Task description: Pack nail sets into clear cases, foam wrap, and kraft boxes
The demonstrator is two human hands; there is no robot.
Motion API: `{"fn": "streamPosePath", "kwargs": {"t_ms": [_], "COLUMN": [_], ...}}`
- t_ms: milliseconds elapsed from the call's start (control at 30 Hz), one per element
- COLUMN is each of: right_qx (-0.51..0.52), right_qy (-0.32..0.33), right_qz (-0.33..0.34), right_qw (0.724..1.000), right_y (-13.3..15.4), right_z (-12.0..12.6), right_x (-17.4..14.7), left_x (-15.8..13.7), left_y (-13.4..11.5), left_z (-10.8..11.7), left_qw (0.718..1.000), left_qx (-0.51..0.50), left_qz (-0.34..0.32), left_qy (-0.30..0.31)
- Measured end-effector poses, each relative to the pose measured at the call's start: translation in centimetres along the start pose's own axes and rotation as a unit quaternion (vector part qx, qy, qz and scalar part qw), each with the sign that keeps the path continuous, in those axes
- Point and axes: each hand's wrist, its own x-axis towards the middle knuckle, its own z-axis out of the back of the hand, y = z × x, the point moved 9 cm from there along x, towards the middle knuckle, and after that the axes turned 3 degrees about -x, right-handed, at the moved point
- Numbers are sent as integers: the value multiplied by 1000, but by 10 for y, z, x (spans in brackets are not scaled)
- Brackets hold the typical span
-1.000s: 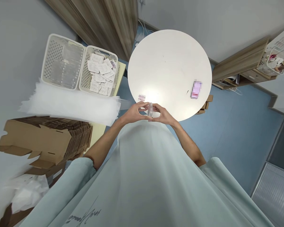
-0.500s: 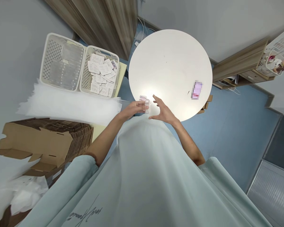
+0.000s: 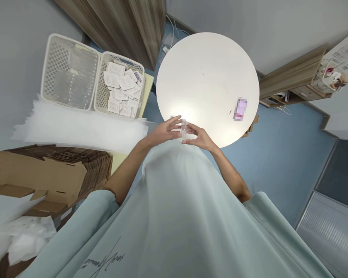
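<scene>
Between my two hands, at the near edge of the round white table (image 3: 208,85), a small clear plastic box (image 3: 183,131) stands on its narrow side. My left hand (image 3: 164,133) grips it from the left, thumb at the near end and fingers toward the far end. From the other side my right hand (image 3: 202,139) holds it between thumb and fingertips. A printed card (image 3: 172,116) lies mostly hidden behind my left fingers. What the box contains, if anything, cannot be made out.
To the left, one white basket (image 3: 46,73) holds clear plastic boxes and another basket (image 3: 100,92) holds printed cards (image 3: 124,83). Below them lie white sheets (image 3: 75,125) and folded cardboard boxes (image 3: 40,170). A blurred purple item (image 3: 240,109) rests on the table's right side.
My right hand has closed in from the right and now grips the clear box too. The box has shifted slightly right, and my left hand now covers most of the card.
</scene>
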Motion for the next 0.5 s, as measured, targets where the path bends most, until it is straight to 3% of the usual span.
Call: {"fn": "streamPosePath", "kwargs": {"t_ms": [200,500], "right_qx": [42,61], "right_qy": [12,28], "right_qz": [-7,-56], "right_qw": [999,996], "right_y": [4,-18], "right_z": [-4,-3], "right_x": [-1,-9], "left_x": [0,5], "left_y": [-9,8], "left_z": [-4,-9], "left_qw": [1000,999], "left_qx": [10,-16], "left_qz": [1,19], "left_qy": [-13,29]}}
